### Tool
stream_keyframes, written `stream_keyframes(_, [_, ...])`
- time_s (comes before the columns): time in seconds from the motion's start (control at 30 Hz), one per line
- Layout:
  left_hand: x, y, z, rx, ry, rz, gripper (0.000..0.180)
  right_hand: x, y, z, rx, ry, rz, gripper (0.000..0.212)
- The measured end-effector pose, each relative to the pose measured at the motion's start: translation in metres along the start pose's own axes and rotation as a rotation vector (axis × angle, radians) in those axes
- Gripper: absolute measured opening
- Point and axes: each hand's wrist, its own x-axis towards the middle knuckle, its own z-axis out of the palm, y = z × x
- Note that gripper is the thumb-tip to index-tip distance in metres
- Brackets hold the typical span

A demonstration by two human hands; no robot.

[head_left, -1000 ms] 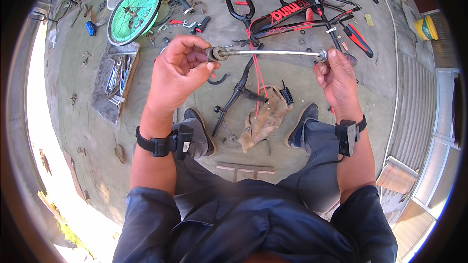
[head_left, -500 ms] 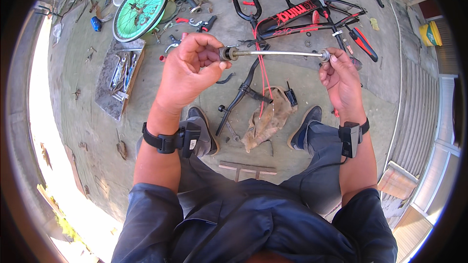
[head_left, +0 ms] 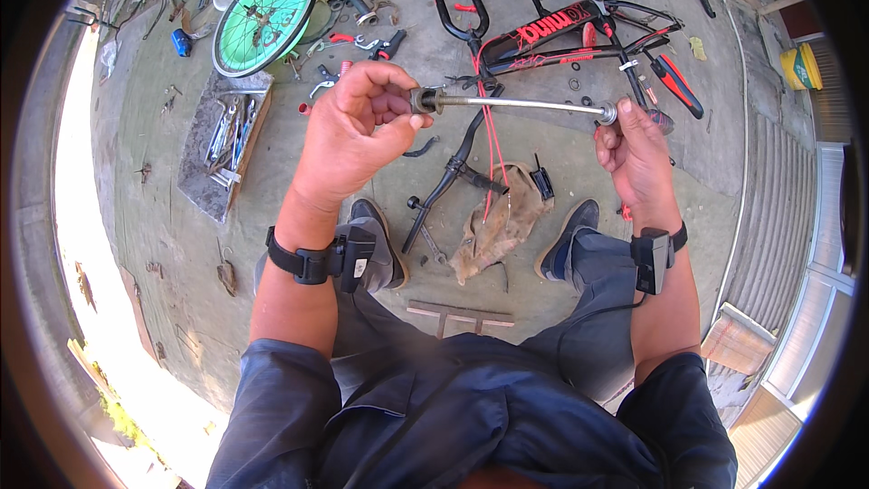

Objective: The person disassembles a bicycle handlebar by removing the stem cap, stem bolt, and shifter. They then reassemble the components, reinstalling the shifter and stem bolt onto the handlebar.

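Note:
A quick-release skewer (head_left: 534, 105), a thin silver rod with a dark round piece and threads at one end and a small rounded cap at the other, is stretched level between my hands. My left hand (head_left: 344, 140) pinches the dark end between thumb and fingertips. At the capped end, my right hand (head_left: 641, 158) grips with thumb and forefinger, the other fingers curled. Below the rod lie a black handlebar (head_left: 445, 179) and a brown rag (head_left: 498, 234). Just beyond it rests a black and red bicycle frame (head_left: 534, 59) with its fork and red cables.
To the left sits a grey tray (head_left: 192, 183) of wrenches, with a green-disc wheel (head_left: 246, 47) behind it. Pliers and cutters (head_left: 385, 45) lie beyond my left hand. A red-black fender (head_left: 677, 86) is at right, a yellow bucket (head_left: 800, 67) farther off. My shoes (head_left: 572, 240) flank the rag.
The right end of the skewer has dropped slightly and shifted a little right with my right hand. My left hand keeps nearly the same place and grip.

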Motion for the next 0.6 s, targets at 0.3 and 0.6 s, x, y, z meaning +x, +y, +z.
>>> stream_keyframes(0.3, [-0.001, 0.001, 0.0, -0.003, 0.013, -0.005, 0.035, -0.001, 0.005, 0.0, -0.036, 0.027, -0.063, 0.023])
stream_keyframes(0.6, [0.0, 0.001, 0.001, 0.012, 0.001, 0.03, 0.034, -0.001, 0.006, 0.002, -0.03, 0.068, -0.048, 0.022])
